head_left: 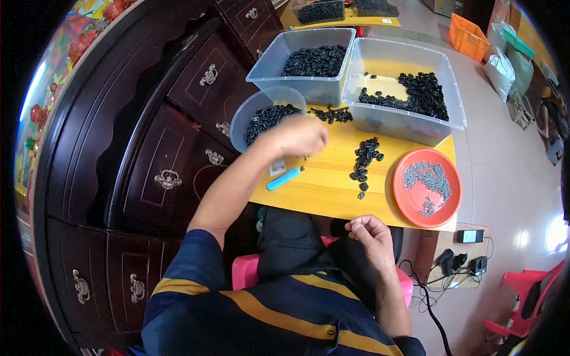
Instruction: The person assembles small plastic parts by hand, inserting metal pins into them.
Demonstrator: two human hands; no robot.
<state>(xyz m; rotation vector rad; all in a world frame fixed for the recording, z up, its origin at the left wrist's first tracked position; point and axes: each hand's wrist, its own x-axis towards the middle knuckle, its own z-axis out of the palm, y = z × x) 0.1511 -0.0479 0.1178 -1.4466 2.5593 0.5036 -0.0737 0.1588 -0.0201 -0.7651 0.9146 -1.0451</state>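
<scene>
My left hand (300, 136) hangs over the yellow table (303, 193), just right of a round clear tub (238, 121) of small black oval parts (267, 120). Its fingers point down and are blurred, so whether they hold anything cannot be made out. My right hand (370, 232) is at the table's front edge, thumb and fingertips pinched together; anything between them is too small to name. Ahead of it, loose black oval parts (363, 157) lie in a rough line. A red-orange plate (399, 199) to the right carries many small grey metal pieces (428, 178).
Two clear plastic bins, one left (267, 68) and one right (409, 121), stand at the back with black parts. A blue-handled tool (284, 179) and a dark parts pile (331, 114) are near my left hand. A dark drawer cabinet (142, 154) borders the left; cables (451, 273) lie right.
</scene>
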